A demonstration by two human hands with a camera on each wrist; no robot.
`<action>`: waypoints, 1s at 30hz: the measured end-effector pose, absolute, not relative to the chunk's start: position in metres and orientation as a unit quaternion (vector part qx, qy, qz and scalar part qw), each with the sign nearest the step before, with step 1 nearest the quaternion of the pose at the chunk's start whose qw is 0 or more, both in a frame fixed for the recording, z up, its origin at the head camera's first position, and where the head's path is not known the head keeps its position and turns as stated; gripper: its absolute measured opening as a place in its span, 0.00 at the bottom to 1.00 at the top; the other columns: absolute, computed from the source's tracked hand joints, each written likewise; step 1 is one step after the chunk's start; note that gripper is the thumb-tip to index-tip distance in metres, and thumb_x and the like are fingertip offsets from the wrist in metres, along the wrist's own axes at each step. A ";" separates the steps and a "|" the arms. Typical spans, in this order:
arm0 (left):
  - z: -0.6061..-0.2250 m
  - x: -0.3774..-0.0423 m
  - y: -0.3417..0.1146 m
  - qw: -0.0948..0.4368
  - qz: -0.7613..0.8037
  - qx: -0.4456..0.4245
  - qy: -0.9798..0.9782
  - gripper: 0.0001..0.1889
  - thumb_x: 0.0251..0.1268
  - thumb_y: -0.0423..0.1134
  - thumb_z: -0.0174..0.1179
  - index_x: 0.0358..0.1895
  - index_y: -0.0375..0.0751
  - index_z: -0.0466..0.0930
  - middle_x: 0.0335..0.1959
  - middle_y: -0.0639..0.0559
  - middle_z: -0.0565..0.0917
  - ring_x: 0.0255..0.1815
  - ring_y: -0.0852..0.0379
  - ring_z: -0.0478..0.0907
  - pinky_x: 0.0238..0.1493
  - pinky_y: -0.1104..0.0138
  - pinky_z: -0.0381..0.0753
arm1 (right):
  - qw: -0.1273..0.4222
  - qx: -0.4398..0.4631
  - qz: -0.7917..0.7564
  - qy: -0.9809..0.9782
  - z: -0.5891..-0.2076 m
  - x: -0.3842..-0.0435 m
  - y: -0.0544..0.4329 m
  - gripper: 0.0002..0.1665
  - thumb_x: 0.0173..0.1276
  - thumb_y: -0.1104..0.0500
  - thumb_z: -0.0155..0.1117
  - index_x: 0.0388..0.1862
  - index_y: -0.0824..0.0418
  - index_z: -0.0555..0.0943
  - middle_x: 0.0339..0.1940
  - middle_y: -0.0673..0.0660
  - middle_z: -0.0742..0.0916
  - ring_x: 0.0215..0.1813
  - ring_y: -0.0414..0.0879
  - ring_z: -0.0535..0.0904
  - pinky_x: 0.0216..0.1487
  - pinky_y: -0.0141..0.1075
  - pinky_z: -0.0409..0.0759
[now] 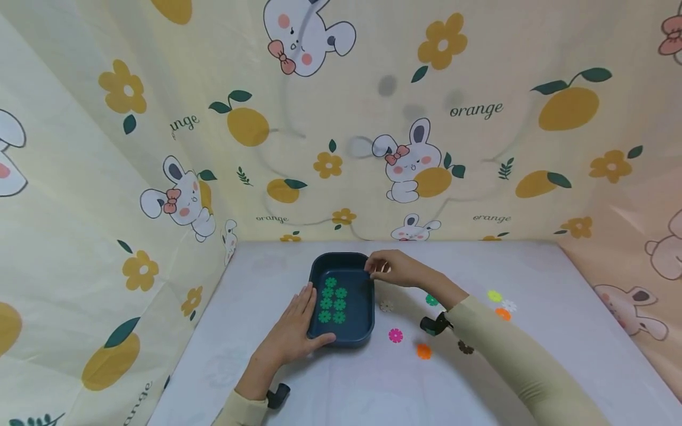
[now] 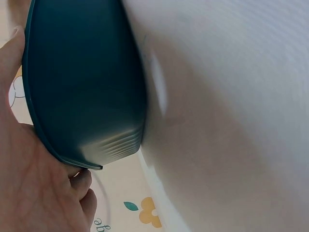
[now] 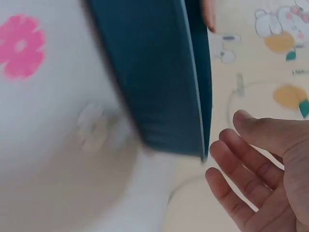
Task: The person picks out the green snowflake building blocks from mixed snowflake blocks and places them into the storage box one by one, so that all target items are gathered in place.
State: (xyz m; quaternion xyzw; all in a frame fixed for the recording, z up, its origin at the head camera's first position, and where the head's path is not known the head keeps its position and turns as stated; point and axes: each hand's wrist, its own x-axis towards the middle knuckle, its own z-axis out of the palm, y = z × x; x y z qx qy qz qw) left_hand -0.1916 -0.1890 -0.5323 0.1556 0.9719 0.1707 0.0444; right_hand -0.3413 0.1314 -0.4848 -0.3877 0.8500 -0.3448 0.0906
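Note:
A dark blue tray [image 1: 359,340] rests on the white table, with several green flower-shaped pieces [image 1: 327,303] lying flat inside. Along its left rim lie the straight fingers of my left hand [image 1: 292,328], the thumb reaching over the near edge. The left wrist view shows the palm against the tray's rim [image 2: 38,125]. My right hand [image 1: 396,269] hovers at the far right corner of the tray, fingers loosely bent. In the right wrist view the fingers [image 3: 234,162] are apart from the tray wall [image 3: 154,87], and nothing shows between them.
Right of the tray lie loose flower pieces: pink [image 1: 396,335], orange [image 1: 424,351], brown [image 1: 466,347], pale beige [image 1: 386,306], and green [image 1: 432,300] beside the right forearm. Beyond that forearm are yellow [image 1: 495,296], white [image 1: 510,306] and another orange piece [image 1: 503,314]. Printed curtains [image 1: 341,177] stand behind.

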 end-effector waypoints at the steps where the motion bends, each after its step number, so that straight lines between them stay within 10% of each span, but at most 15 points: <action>1: -0.532 -0.192 -0.189 0.044 0.169 0.156 0.972 0.63 0.67 0.78 0.59 0.89 0.41 0.39 0.91 0.49 0.37 0.91 0.50 0.37 0.89 0.50 0.44 | 0.086 -0.382 -0.345 0.853 -0.485 -0.340 0.139 0.08 0.76 0.63 0.72 0.51 0.57 0.87 0.43 0.46 0.89 0.45 0.42 0.84 0.50 0.37 0.88; 30: -0.533 -0.192 -0.188 0.043 0.171 0.158 0.972 0.64 0.66 0.78 0.60 0.89 0.40 0.40 0.91 0.48 0.37 0.91 0.49 0.38 0.89 0.51 0.44 | 0.088 -0.115 -0.308 0.940 -0.549 -0.286 0.261 0.24 0.63 0.45 0.84 0.44 0.58 0.83 0.35 0.53 0.80 0.41 0.49 0.74 0.38 0.37 0.76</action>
